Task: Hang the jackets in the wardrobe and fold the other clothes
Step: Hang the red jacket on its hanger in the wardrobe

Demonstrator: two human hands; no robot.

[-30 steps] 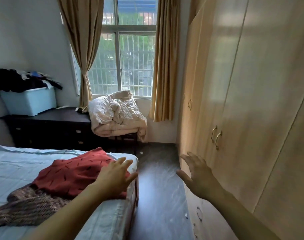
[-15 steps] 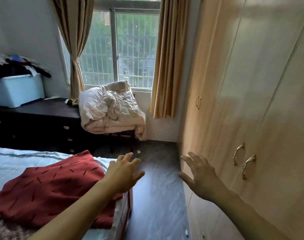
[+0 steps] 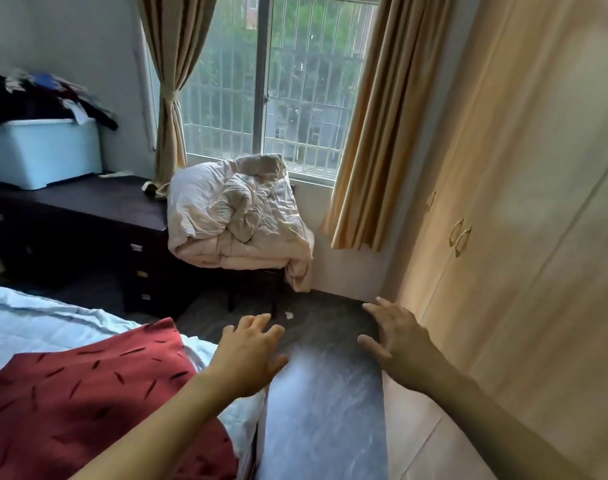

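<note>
Your left hand [image 3: 250, 358] and right hand [image 3: 396, 336] hang spread and empty between the red garment [image 3: 88, 393] and the closed wardrobe [image 3: 503, 271]; next, probably grasp its door handles [image 3: 461, 235].

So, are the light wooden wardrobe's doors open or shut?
Shut: the light wooden wardrobe's doors sit flush, their paired brass handles side by side; neither hand touches them.

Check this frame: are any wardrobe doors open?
No: the wardrobe doors all sit flush and closed, and neither the left hand nor the right hand touches them.
</note>
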